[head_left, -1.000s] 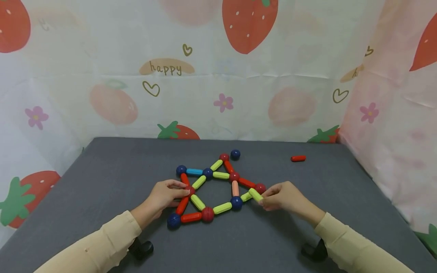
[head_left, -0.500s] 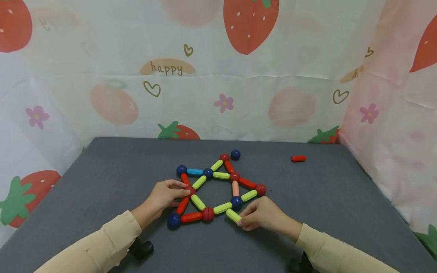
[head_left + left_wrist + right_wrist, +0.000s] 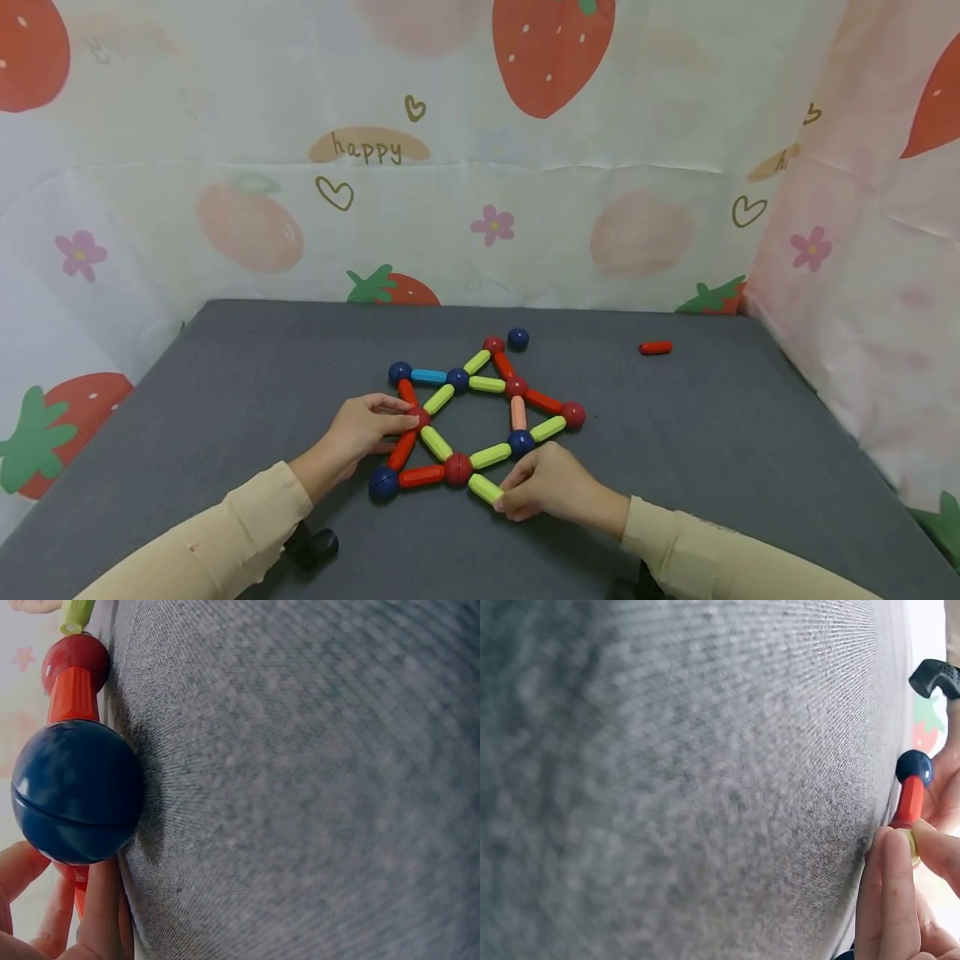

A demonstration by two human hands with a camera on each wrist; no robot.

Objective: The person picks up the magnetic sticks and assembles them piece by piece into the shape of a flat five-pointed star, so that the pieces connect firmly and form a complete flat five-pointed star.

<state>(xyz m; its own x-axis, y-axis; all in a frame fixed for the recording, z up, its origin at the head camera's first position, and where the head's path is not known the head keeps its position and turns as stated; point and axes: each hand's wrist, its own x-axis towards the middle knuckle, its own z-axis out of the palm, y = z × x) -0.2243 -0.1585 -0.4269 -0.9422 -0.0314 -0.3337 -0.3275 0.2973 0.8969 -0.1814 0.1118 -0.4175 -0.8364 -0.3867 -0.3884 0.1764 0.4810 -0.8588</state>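
Note:
A flat frame of magnetic sticks and balls lies on the dark grey table. My left hand [image 3: 363,435] grips a red ball [image 3: 420,417] at the frame's left side between thumb and fingers. Between thumb and fingertips of my right hand [image 3: 558,487] is a yellow-green magnetic stick [image 3: 486,490]. Its free end lies close to the front red ball [image 3: 458,470]; whether they touch I cannot tell. A red stick [image 3: 422,476] joins that ball to the blue corner ball [image 3: 384,483], which looms large in the left wrist view. Fingers mostly hide the held stick in the right wrist view.
A loose blue ball [image 3: 518,339] lies by the frame's far red ball [image 3: 493,345]. Farther right is a loose red stick [image 3: 656,347]. A strawberry-print cloth [image 3: 555,242] hangs behind the table's back edge and along its sides.
My right hand has moved left and toward me with the yellow-green stick, from near the right red ball to the front red ball. My left hand stays on its ball.

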